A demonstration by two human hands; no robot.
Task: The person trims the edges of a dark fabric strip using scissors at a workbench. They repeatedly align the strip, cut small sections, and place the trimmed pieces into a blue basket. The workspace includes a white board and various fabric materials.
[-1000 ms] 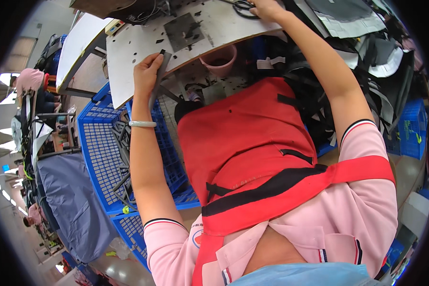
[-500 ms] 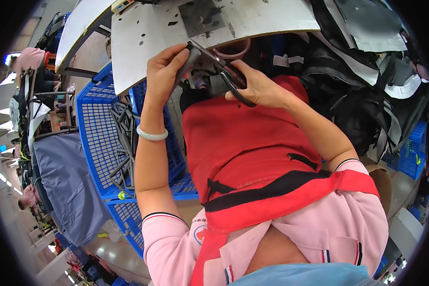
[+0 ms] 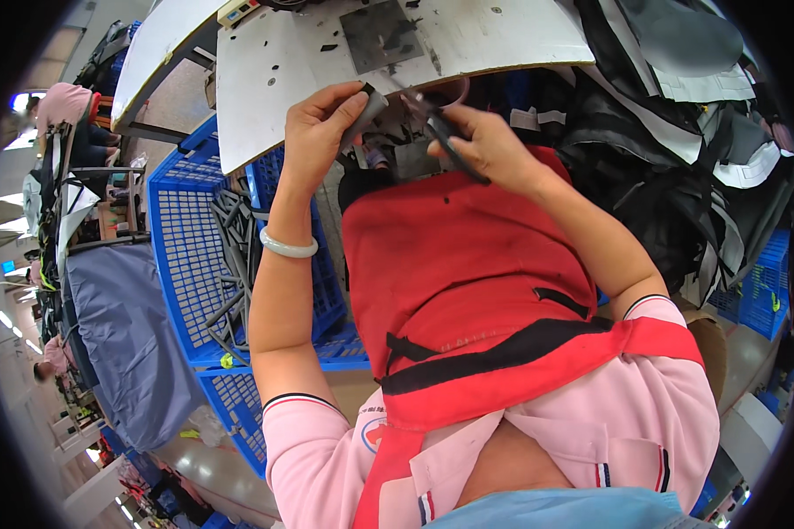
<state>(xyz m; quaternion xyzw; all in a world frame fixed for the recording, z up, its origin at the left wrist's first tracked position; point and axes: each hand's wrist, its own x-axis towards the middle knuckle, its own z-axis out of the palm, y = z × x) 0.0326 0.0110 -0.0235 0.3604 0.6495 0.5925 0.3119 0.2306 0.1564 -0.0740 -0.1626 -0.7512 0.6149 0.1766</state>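
Head view: the left hand [image 3: 319, 132] pinches a small grey strip piece [image 3: 364, 113] between thumb and closed fingers, just below the white table [image 3: 265, 62] edge, while the right hand [image 3: 490, 145] is clamped on dark scissors [image 3: 445, 141] just beside that piece. Blue crates [image 3: 190, 256] holding grey strips stand at the left, dark fabric pieces [image 3: 679, 176] are heaped at the right. Both forearms are raised over the red apron [image 3: 468, 264], wrists bent inward.

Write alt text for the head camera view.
Seen from above, a person in a red apron holds a small grey piece in the left hand and dark scissors in the right hand, below a white worktable. Blue crates stand at their left.
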